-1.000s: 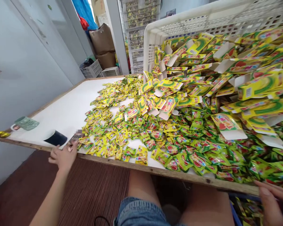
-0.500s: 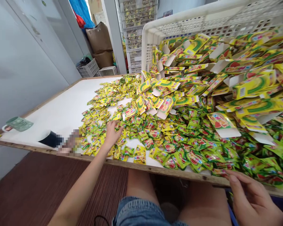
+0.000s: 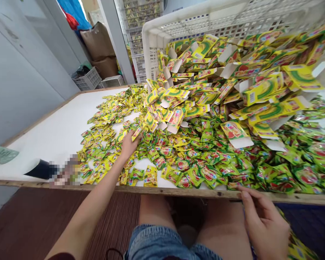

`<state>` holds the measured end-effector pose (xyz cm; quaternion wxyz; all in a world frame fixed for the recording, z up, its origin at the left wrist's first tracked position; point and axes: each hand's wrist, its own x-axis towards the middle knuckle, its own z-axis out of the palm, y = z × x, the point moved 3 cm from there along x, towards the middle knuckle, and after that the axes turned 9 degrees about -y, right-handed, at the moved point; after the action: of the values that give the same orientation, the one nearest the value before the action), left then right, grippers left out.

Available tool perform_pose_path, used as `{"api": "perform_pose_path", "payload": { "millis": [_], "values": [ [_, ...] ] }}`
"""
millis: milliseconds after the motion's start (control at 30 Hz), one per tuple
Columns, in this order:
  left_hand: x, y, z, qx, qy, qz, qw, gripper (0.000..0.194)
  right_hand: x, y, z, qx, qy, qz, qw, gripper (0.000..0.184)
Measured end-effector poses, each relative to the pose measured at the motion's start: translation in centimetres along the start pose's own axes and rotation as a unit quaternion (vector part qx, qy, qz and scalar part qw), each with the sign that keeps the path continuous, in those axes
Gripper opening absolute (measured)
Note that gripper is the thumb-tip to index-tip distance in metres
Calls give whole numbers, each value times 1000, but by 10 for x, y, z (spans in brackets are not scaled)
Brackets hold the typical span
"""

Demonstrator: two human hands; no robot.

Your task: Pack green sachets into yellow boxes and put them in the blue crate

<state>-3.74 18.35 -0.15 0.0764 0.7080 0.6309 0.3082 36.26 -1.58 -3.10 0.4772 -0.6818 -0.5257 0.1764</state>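
Observation:
My left hand (image 3: 129, 145) reaches over the middle of the table, its fingers closed on the edge of a small yellow carton (image 3: 137, 133). Yellow and green candy packets (image 3: 108, 153) lie around and under it. At the table's front edge, my right hand (image 3: 268, 225) has thumb and forefinger together at a small green candy packet (image 3: 233, 185); its other fingers are curled. Between the hands lie many green packets (image 3: 207, 173) with watermelon pictures. Open-flapped yellow cartons (image 3: 176, 119) spill toward the left hand.
A large white plastic basket (image 3: 151, 43) is tipped toward me, full of flat cartons. On the left are a dark cup (image 3: 39, 169), a green mug (image 3: 2, 154) and a pixelated patch. A wooden rim (image 3: 178, 191) edges the table. Stacked crates (image 3: 138, 47) and brown boxes (image 3: 97, 41) stand behind.
The view has swung to the right. My left hand has moved up to the small yellow carton and taken hold of it. My right hand stays at the packet by the table edge.

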Motion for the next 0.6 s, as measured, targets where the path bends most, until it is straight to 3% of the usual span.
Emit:
{"api": "perform_pose_path", "payload": {
  "millis": [100, 167, 233, 333, 400, 467, 533, 600],
  "values": [
    [-29, 38, -2, -63, 13, 16, 998, 36, 5, -24, 21, 59, -46, -11, 997, 30],
    [-52, 68, 5, -97, -44, 93, 990, 36, 9, -44, 41, 141, -121, -3, 983, 32],
    [-74, 94, 14, -94, -117, 181, 972, 48, 13, -61, 63, 242, -214, 29, 946, 41],
    [-95, 116, 23, -61, -156, 250, 954, 59, 18, -75, 90, 335, -312, 93, 884, 54],
    [-99, 123, 25, -102, -135, 225, 960, 59, 17, -76, 102, 379, -349, 121, 849, 54],
    [-100, 125, 27, -240, -77, 141, 957, 59, 12, -76, 112, 438, -343, 149, 818, 50],
    [-104, 127, 35, -431, -51, 33, 900, 53, 4, -76, 120, 491, -297, 172, 800, 49],
    [-112, 134, 49, -573, -101, -50, 812, 51, -7, -79, 128, 502, -275, 161, 804, 46]
  ]
}}
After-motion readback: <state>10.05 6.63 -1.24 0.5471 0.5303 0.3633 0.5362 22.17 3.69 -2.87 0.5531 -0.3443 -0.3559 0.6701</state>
